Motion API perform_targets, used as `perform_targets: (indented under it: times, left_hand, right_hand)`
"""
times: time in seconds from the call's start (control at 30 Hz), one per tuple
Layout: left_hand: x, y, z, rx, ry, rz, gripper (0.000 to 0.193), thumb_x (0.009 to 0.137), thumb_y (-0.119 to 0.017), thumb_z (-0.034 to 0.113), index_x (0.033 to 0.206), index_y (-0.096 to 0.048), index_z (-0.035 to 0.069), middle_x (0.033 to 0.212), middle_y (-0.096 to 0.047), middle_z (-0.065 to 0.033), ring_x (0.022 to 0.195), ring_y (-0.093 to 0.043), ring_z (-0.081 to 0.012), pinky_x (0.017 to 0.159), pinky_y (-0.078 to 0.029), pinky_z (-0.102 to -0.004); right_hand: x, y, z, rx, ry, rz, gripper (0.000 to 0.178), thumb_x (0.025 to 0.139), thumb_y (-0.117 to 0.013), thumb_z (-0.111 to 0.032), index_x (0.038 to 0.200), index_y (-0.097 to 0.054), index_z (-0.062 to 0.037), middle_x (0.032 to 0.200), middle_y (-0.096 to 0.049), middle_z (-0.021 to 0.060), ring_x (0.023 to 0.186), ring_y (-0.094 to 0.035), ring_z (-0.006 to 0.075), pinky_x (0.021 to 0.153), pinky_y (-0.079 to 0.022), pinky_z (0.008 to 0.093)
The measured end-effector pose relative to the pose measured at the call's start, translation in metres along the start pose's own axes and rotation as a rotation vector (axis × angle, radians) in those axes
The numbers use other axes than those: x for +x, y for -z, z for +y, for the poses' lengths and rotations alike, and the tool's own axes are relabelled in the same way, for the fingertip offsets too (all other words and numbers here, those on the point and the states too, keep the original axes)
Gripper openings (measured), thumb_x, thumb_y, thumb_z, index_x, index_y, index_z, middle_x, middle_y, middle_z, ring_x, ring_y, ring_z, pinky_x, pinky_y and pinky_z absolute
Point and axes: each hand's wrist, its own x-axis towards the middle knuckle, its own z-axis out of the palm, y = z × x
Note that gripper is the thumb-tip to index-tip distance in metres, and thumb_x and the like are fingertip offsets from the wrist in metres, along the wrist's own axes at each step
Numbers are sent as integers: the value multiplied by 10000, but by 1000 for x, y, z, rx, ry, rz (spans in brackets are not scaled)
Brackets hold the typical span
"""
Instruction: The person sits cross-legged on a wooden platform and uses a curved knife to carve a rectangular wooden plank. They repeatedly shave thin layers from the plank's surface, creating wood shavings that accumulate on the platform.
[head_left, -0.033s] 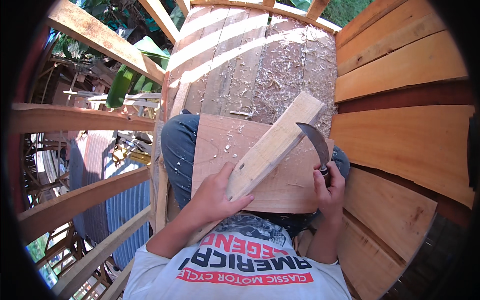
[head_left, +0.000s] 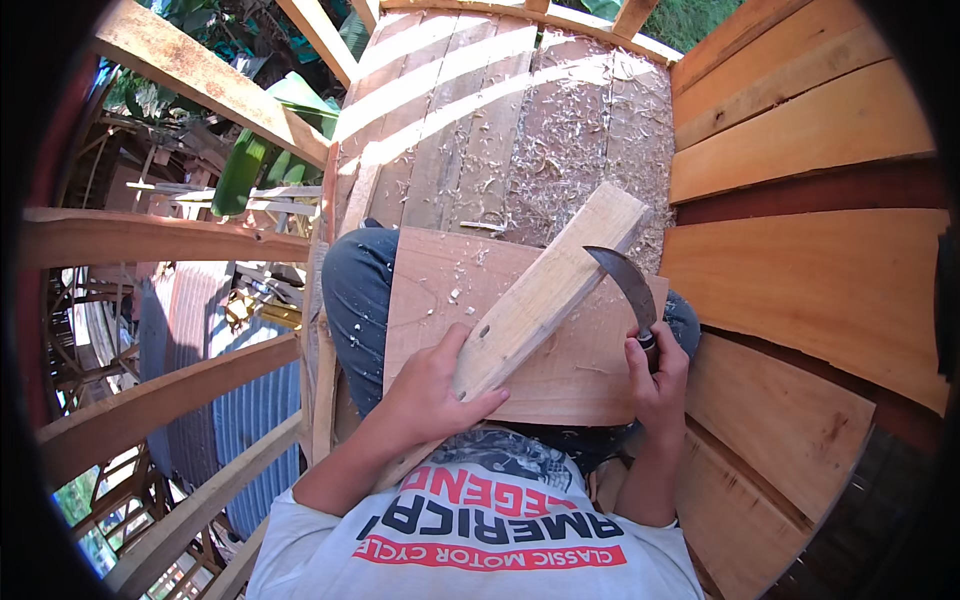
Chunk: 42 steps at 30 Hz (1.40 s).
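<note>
A long, pale piece of wood (head_left: pixel 555 285) slants across my lap, its square end far right and its narrower end close to my body. My left hand (head_left: pixel 440 392) is wrapped round that near end, thumb on the right side. In my right hand (head_left: pixel 660 385) is a curved knife (head_left: pixel 630 282) like a small sickle, gripped by its dark handle. Its hooked blade points up and left, and the tip appears over the right edge of the wood. Beneath lies a flat wooden board (head_left: pixel 435 290) across my legs, with a few small chips on it.
Wood shavings (head_left: pixel 560 150) litter the plank floor (head_left: pixel 430 170) ahead. Wide boards (head_left: pixel 800 290) form a wall close on my right. At the left run open wooden rails (head_left: pixel 170 238), with corrugated sheets (head_left: pixel 250 410) below and beyond them.
The curved knife has shifted slightly left in my right hand, its tip now a little further over the wood. My left hand and the wood look unmoved.
</note>
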Motion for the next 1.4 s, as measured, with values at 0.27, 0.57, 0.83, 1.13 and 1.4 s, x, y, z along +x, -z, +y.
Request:
perform_targets:
  times: [0.27, 0.57, 0.83, 1.13, 1.4]
  left_hand:
    - [1, -6, 4, 51, 59, 66, 625, 695, -792, 285, 1152, -496, -23, 928, -649, -241, 865, -670, -340, 764, -503, -368]
    - [2, -13, -3, 98, -23, 118, 625, 716, -773, 356, 1152, -489, 8, 842, -659, -249, 783, -673, -399, 679, -531, -427]
    - [-2, -17, -1, 145, -35, 154, 627, 725, -768, 347, 1163, -485, -2, 818, -659, -237, 740, -673, -390, 640, -530, -427]
    - [-3, -19, -3, 180, -72, 150, 644, 743, -753, 338, 1187, -459, -24, 808, -644, -257, 719, -665, -404, 604, -521, -448]
    - [-3, -18, 0, 186, -41, 150, 639, 740, -754, 313, 1194, -455, -22, 845, -641, -261, 761, -662, -414, 638, -520, -431]
  right_hand:
    - [-11, -7, -8, -310, -28, -175, 227, 882, -643, -215, 872, -574, 2, 640, -529, 188, 535, -552, 312, 503, -406, 355]
    - [-19, -23, -22, -429, 12, -180, 366, 862, -669, -333, 731, -551, -12, 634, -553, 201, 600, -579, 391, 497, -431, 414]
    - [-21, -30, -16, -654, 93, -61, 464, 817, -677, -460, 641, -548, -50, 564, -549, 163, 541, -593, 362, 452, -444, 396]
    - [-9, -25, -5, -773, 190, -1, 519, 760, -691, -545, 606, -538, -73, 496, -515, 127, 481, -575, 327, 416, -425, 373]
    - [3, -23, 3, -780, 231, 44, 557, 732, -698, -570, 593, -506, -66, 490, -488, 117, 456, -537, 302, 417, -395, 353]
